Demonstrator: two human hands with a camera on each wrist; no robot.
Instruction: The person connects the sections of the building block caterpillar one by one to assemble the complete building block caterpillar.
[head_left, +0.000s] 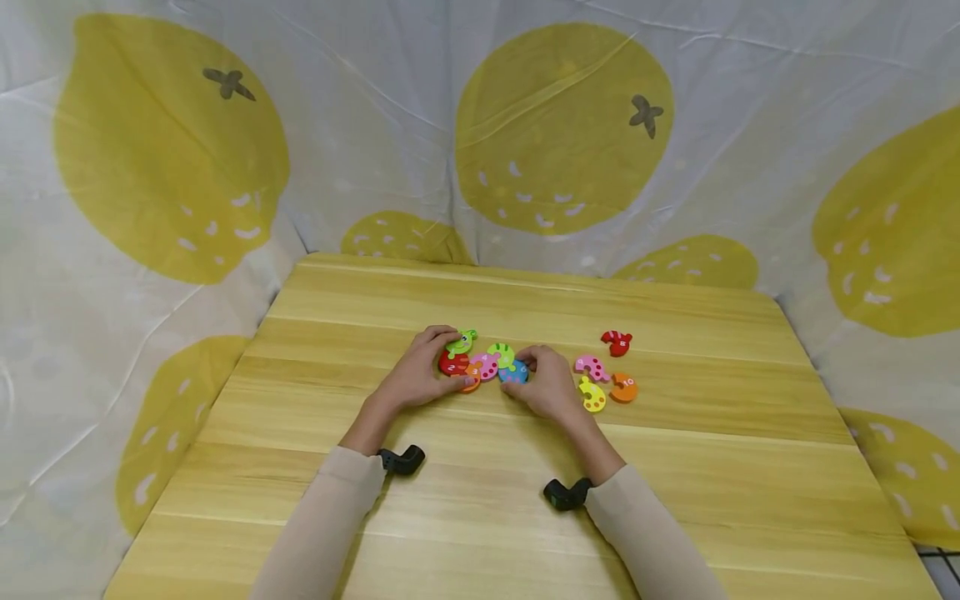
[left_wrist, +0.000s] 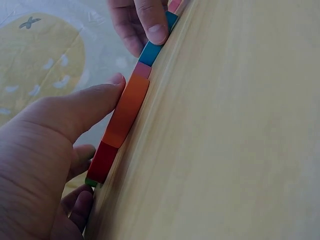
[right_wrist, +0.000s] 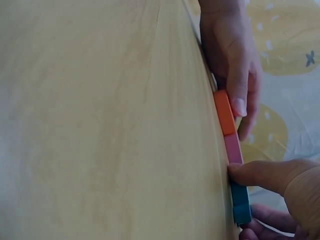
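Observation:
Joined number puzzle pieces lie flat in a wavy row: a green head with a face, a red piece marked 2, an orange one, a pink one, a light green one and a blue one. My left hand holds the row's left end, thumb at the orange piece and fingers around the head and red piece. At the other end, my right hand pinches the blue piece between thumb and fingers. Its fingertips are partly hidden.
Right of my right hand lie loose pieces: red, pink, yellow and orange marked 10. The wooden table meets a lemon-print cloth behind and at the sides.

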